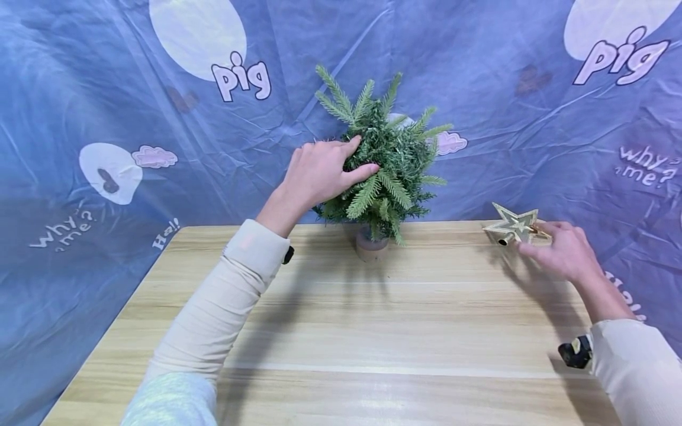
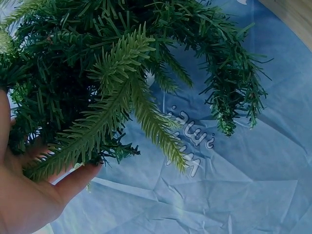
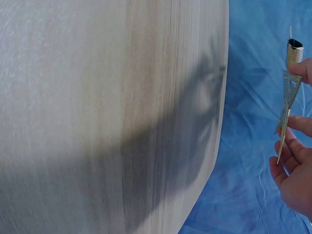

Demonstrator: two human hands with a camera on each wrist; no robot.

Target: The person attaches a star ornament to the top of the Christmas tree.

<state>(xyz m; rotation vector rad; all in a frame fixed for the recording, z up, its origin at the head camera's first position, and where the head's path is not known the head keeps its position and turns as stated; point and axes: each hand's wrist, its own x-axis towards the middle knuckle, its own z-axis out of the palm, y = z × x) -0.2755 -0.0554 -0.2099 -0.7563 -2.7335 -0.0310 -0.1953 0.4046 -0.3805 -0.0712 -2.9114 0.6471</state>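
A small green artificial tree (image 1: pixel 394 148) stands upright on a round base (image 1: pixel 371 244) near the table's back edge. My left hand (image 1: pixel 319 171) touches its left side, thumb and index finger extended over the branches. In the left wrist view, the left hand (image 2: pixel 31 195) lies among the branches (image 2: pixel 102 117), some fingers hidden behind needles. At the right, my right hand (image 1: pixel 567 251) pinches a gold star (image 1: pixel 514 225) with a short tube at its lower side. The right wrist view shows the star (image 3: pixel 287 102) edge-on between thumb and fingers of the right hand (image 3: pixel 298 170).
The wooden table (image 1: pixel 405 331) spreads below both arms, with arm shadows across it. A blue printed cloth (image 1: pixel 256 148) hangs behind the table and at both sides. A dark device (image 1: pixel 576 352) sits at the right wrist.
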